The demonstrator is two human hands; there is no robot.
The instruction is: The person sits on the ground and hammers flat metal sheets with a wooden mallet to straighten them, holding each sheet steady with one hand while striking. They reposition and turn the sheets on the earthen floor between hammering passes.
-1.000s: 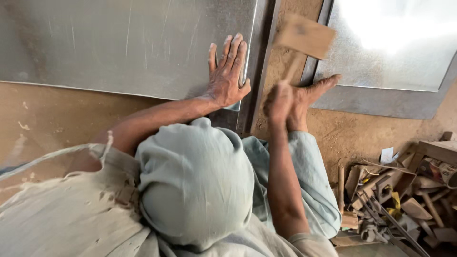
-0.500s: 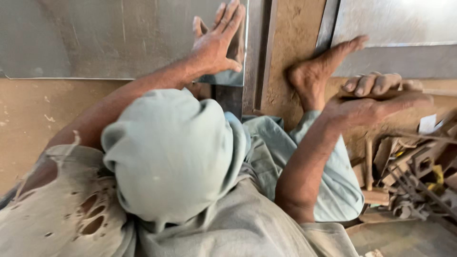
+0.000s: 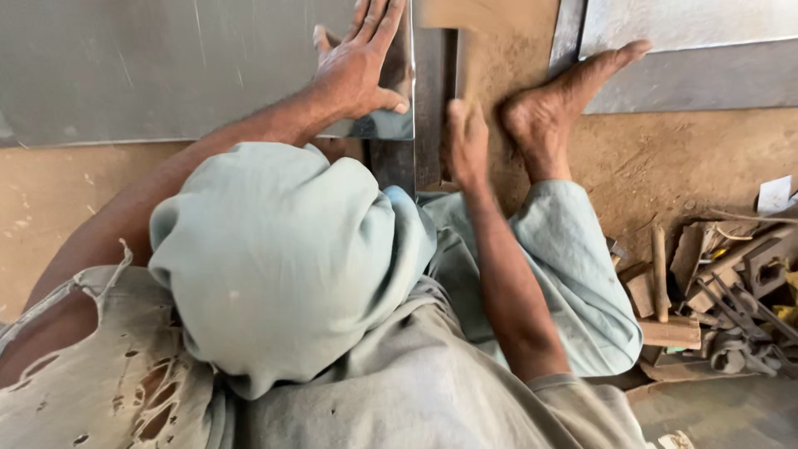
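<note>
Two hands are at work on one thin sheet of grey metal (image 3: 166, 75) lying flat on the dirt floor (image 3: 665, 175) in front of me. My left hand (image 3: 357, 66) is spread, palm down, fingers fanned, pressing on the sheet's right corner near its cut edge. I judge the sheet stiff across a short span but springy and rattly over its width, light enough to slide, with a sharp rim; so it is best held by flat pressure on the face, just in from the edge, not by gripping the edge itself. My left arm reaches out nearly straight from the shoulder, wrist bent back under the load.

My right hand (image 3: 467, 141) is closed in a fist around a wooden mallet handle (image 3: 462, 66); the head is blurred at the top of the view. That forearm runs up from a bent elbow, close to my body. My bare foot (image 3: 557, 108) rests beside the fist, toes touching a second sheet (image 3: 690, 50). Scrap tools and wood blocks (image 3: 715, 291) lie heaped well off to the right.
</note>
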